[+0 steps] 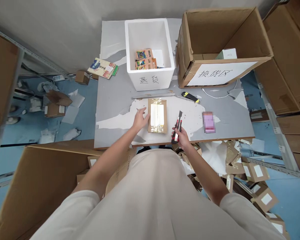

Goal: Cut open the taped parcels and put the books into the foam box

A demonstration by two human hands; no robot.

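Nearest camera, pale creased cloth shirt (152,193); gripping slim red-and-black utility knife (178,122) in right hand (182,137), grey end pointing away from body; with left hand (140,119) loosely spread at left edge of flat rectangular cardboard package (157,116), contact unclear; lying between both hands on peeling grey-and-white tabletop (112,111), under shiny gold tape (157,129); beyond, smooth white foam bin (165,76), then open brown carton (210,30) to right.

The utility knife (177,126) was red and black; the small carton (165,115) was brown, its tape (156,129) gold, its label (154,114) white; the polystyrene box (162,82) was white.
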